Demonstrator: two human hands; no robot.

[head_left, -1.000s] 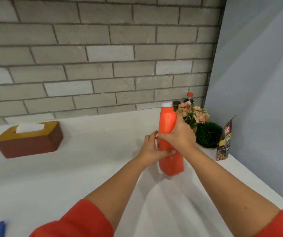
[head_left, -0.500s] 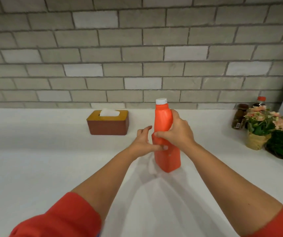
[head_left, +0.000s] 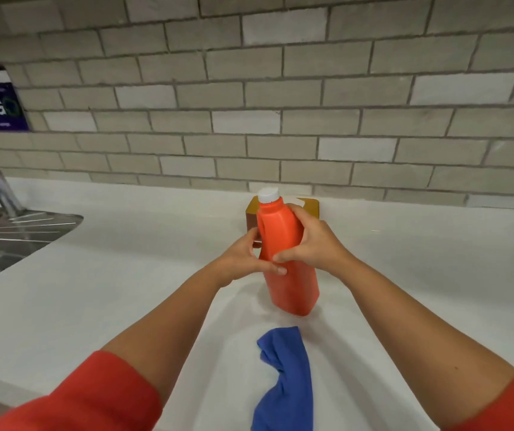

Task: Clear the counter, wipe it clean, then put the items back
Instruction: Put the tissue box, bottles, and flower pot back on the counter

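If the left hand and right hand, fingers curled round the leaning bottle, slip, it could fall on the cloth.

I'm in a kitchen, prob. a home one: steel sink w/ tap on my left, long white counter in front, grey brick-tile wall right behind it.

Single head-worn view, forward and down, close over counter
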